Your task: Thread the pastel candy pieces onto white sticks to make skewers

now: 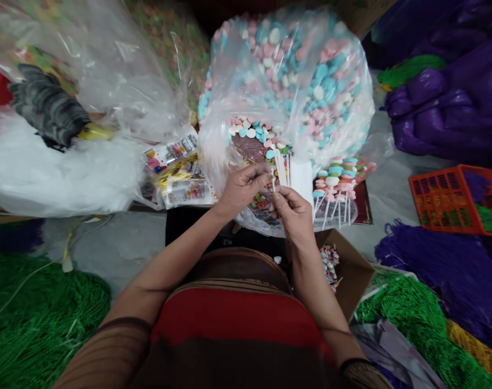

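Our left hand (243, 188) and right hand (293, 212) pinch a thin white stick (273, 182) between them, near a clear bag of pastel candies (286, 70). We see candy skewers (337, 181) to the right.

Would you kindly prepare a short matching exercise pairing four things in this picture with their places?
Things
1. Thin white stick
2. Large clear plastic bag of pink, blue and white candies
3. Pastel candies on white sticks
4. Orange plastic lattice basket

Places
A. Far right edge
B. Top centre, beyond the hands
C. At both hands' fingertips
D. Just right of the hands

Pairs: 1-C, 2-B, 3-D, 4-A
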A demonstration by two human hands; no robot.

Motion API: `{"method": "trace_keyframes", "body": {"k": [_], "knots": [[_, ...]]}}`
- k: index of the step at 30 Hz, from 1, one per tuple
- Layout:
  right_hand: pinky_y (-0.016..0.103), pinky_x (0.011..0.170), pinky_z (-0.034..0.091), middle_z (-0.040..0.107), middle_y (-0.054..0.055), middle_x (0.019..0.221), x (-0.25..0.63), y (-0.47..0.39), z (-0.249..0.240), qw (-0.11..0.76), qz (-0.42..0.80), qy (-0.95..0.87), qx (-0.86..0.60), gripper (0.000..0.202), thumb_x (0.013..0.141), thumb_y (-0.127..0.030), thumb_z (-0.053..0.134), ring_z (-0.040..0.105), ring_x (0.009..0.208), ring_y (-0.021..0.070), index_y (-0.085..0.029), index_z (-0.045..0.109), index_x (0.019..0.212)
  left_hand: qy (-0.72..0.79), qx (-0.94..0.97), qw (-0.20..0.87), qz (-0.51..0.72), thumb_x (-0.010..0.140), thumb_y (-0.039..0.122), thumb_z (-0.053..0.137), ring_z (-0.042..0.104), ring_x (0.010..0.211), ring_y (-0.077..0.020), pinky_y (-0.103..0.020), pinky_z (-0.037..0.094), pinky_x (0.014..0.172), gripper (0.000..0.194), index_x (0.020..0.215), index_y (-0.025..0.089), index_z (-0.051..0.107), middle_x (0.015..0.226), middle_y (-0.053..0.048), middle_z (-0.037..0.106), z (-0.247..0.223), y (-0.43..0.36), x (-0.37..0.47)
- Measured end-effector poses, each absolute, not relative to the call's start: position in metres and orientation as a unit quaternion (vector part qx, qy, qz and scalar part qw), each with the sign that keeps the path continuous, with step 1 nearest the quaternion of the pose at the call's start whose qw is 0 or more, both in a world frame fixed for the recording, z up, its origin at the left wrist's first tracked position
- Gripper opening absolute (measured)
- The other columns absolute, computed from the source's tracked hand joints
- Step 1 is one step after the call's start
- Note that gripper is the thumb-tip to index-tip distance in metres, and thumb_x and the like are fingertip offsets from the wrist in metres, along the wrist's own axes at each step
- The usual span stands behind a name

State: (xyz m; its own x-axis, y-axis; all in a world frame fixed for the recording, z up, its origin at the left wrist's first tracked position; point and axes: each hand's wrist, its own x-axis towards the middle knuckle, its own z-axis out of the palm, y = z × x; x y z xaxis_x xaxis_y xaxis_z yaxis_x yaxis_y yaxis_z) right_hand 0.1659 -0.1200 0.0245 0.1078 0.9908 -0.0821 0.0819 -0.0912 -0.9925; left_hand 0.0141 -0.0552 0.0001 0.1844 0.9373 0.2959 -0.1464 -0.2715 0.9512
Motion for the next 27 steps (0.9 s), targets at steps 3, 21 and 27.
{"method": "trace_keyframes", "body": {"k": [3, 21, 27], "knots": [[0.026, 0.05, 0.044, 0.06, -0.006, 0.061, 0.165, -0.121, 0.021, 0.486, 0.472, -0.464, -0.571, 0.043, 0.083, -0.058, 0.076, 0.049, 0.049, 0.01, -0.021, 0.074, 0.105, 0.338, 0.576, 0.51, 0.542, 0.09, 0.062, 0.071, 0.069, 0.083, -0.0134, -0.027, 0.059, 0.079, 0.044, 0.103, 0.02, 0.076, 0.092, -0.002, 0.076, 0.002, -0.058, 0.014], [0.023, 0.046, 0.043, 0.068, -0.004, 0.062, 0.165, -0.123, 0.023, 0.503, 0.55, -0.43, -0.51, 0.042, 0.088, -0.057, 0.074, 0.051, 0.044, 0.0087, -0.021, 0.076, 0.109, 0.319, 0.45, 0.611, 0.567, 0.084, 0.054, 0.081, 0.059, 0.064, -0.0077, -0.021, 0.051, 0.066, 0.037, 0.084, 0.02, 0.066, 0.072, 0.004, 0.065, 0.009, -0.057, 0.021], [0.027, 0.055, 0.055, 0.076, 0.001, 0.086, 0.166, -0.123, 0.029, 0.63, 0.507, -0.422, -0.41, 0.032, 0.084, -0.047, 0.082, 0.068, 0.066, 0.0152, -0.029, 0.077, 0.111, 0.35, 0.282, 0.678, 0.582, 0.086, 0.043, 0.08, 0.061, 0.062, -0.0086, -0.023, 0.052, 0.066, 0.032, 0.08, 0.02, 0.058, 0.067, 0.005, 0.062, 0.016, -0.05, 0.02]]}}
